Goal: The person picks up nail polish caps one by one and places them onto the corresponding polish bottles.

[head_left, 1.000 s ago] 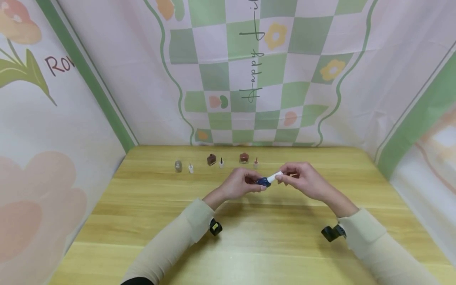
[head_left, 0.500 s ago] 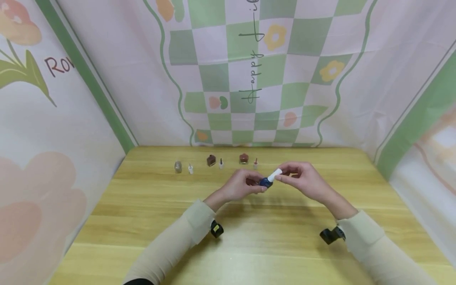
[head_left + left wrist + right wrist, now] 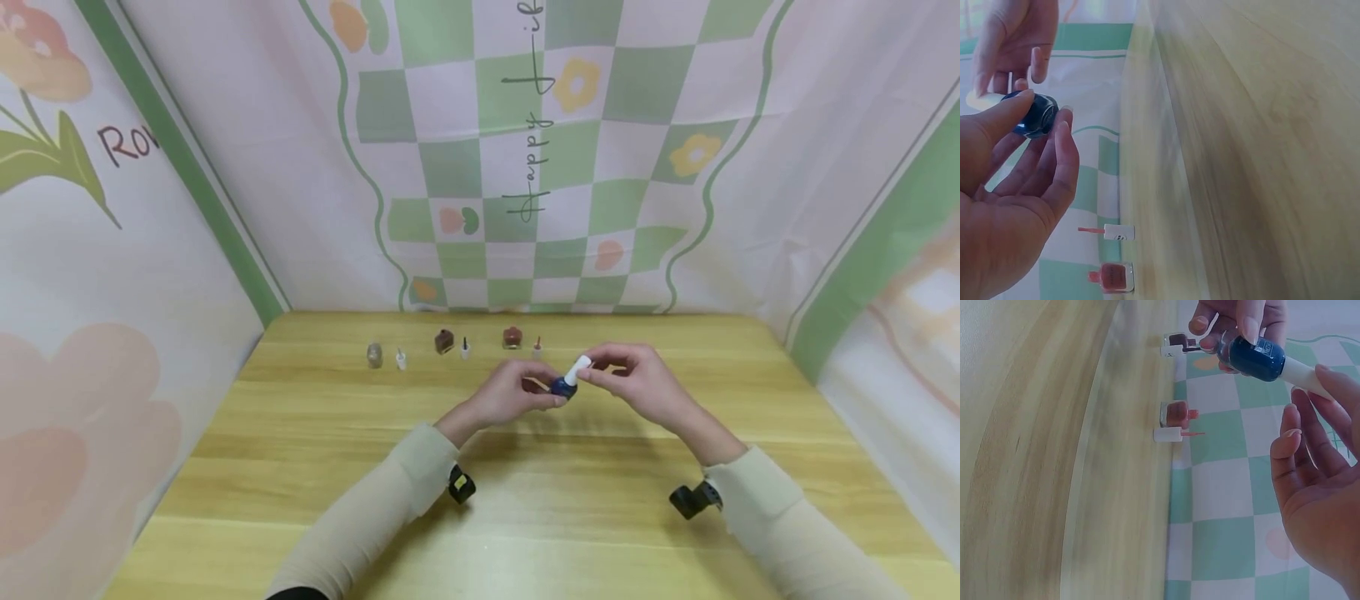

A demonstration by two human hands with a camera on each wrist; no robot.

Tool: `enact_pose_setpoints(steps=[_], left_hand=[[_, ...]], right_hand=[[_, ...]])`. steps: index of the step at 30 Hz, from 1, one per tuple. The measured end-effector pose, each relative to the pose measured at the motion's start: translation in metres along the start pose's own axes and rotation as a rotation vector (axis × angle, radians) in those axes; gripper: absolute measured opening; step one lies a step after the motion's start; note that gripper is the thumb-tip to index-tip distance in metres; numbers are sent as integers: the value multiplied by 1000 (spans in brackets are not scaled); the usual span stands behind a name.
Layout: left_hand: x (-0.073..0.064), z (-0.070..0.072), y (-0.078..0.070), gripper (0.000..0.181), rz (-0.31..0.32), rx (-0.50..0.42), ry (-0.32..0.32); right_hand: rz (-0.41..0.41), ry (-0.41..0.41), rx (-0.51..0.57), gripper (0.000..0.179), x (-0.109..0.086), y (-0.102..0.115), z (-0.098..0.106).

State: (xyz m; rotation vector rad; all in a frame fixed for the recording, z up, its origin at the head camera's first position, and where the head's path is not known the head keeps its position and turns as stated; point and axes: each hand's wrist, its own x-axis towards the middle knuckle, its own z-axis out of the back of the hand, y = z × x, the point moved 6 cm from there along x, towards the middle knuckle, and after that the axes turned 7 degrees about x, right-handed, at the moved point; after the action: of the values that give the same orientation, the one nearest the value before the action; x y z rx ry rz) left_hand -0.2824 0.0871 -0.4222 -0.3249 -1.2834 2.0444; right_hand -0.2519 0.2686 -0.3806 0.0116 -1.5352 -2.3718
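Observation:
My left hand (image 3: 513,391) holds a dark blue nail polish bottle (image 3: 1257,359) between thumb and fingers, lifted above the table. With thumb and fingertips my right hand (image 3: 637,382) pinches the bottle's long white cap (image 3: 1300,376), which sits on the bottle's neck. The bottle leans, its cap pointing up toward the right hand in the head view. Beyond the hands stand a red nail polish bottle (image 3: 512,337) and its white cap (image 3: 537,347), brush pointing up.
Farther left along the back of the wooden table (image 3: 315,467) stand a dark brown bottle (image 3: 444,341) with its upturned brush cap (image 3: 465,348), and a glittery clear-grey bottle (image 3: 374,355) with its brush cap (image 3: 401,359). A patterned cloth (image 3: 450,167) hangs behind.
The blue bottle and its cap have tipped more upright between my hands. Both hands keep their hold and have shifted only slightly; the bottles on the table have stayed put.

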Motion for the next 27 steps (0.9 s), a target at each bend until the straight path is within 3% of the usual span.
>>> enact_pose_setpoints(steps=[13,27], left_hand=[[8,-2,-2,19,-55,166,-21],[27,-11,-4,20,67,239,-147]], right_hand=[[-6,-29,0,26,1,-2,2],[21,-124,-63,28,4,-13,16]])
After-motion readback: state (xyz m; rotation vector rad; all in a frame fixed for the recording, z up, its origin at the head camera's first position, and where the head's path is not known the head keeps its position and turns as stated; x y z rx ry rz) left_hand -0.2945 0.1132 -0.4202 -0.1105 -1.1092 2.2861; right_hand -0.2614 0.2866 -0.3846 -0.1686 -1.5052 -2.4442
